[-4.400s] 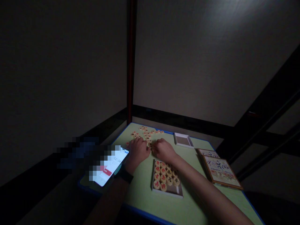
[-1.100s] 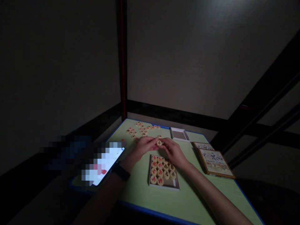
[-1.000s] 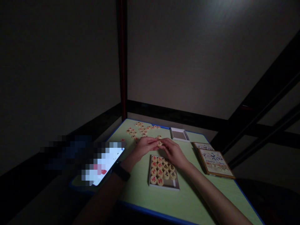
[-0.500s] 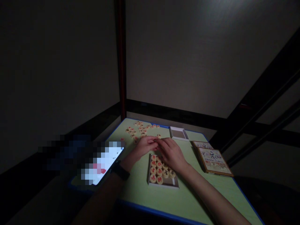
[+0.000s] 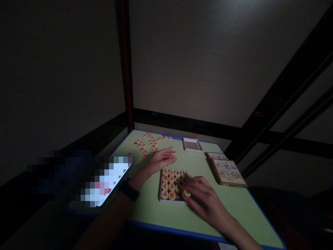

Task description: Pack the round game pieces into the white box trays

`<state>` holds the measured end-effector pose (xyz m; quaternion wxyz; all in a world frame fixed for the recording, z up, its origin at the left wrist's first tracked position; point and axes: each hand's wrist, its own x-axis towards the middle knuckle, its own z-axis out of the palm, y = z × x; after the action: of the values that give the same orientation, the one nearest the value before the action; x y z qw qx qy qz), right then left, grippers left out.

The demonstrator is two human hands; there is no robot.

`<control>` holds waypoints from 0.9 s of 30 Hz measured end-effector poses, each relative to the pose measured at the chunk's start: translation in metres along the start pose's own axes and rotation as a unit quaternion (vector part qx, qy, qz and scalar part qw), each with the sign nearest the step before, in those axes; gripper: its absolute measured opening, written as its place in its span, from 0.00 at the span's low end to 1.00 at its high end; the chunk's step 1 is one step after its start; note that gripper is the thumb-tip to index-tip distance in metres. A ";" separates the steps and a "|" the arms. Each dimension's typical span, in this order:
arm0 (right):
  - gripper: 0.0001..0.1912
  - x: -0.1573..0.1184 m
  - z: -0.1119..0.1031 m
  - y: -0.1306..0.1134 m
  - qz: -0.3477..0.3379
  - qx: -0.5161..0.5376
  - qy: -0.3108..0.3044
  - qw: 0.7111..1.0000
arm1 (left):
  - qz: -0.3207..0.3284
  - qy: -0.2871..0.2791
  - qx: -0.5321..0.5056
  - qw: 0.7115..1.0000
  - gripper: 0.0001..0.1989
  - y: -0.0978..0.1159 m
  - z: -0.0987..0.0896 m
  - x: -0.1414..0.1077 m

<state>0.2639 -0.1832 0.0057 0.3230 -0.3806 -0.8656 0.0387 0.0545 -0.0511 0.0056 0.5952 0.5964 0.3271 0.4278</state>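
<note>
A shallow white box (image 5: 160,185) on the green table holds rows of round pieces with red or black characters. At its near right corner my right hand (image 5: 205,199) pinches a round piece with a black character (image 5: 186,193) between thumb and fingers. Beyond the box, my left hand (image 5: 161,159) hovers with thumb and fingers apart and nothing visible between them; a dark band is on that wrist. Several loose round pieces (image 5: 153,142) lie scattered behind my left hand.
An empty white tray (image 5: 192,145) lies at the back of the green table (image 5: 156,215). Two printed box lids (image 5: 230,172) overlap at the right. A lit screen (image 5: 114,178), partly pixelated, lies at the left edge. Walls rise behind.
My two hands have come apart. The right hand has moved down to the box's near right corner with a piece; the left has stayed beyond the box and opened. The view has shifted slightly.
</note>
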 end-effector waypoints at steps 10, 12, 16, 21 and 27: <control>0.13 -0.003 0.000 0.001 -0.011 0.003 -0.037 0.999 | 0.003 0.038 0.029 0.999 0.19 0.007 -0.005 -0.005; 0.11 -0.003 -0.002 0.001 -0.006 0.009 -0.049 0.999 | 0.000 0.029 0.031 0.999 0.19 0.009 -0.005 -0.005; 0.11 -0.002 -0.005 0.004 0.020 0.030 -0.068 0.997 | -0.005 0.025 0.033 0.999 0.18 0.011 -0.004 -0.005; 0.12 0.010 -0.009 0.007 0.067 0.060 -0.118 0.989 | -0.009 0.030 0.027 0.999 0.18 0.011 -0.004 -0.004; 0.16 0.027 -0.014 0.010 0.100 0.094 -0.216 0.967 | -0.004 0.032 0.028 0.999 0.17 0.011 -0.005 -0.005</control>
<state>0.2650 -0.1600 0.0275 0.1568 -0.4157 -0.8649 0.2335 0.0471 -0.0543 0.0159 0.5688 0.5979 0.3603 0.4350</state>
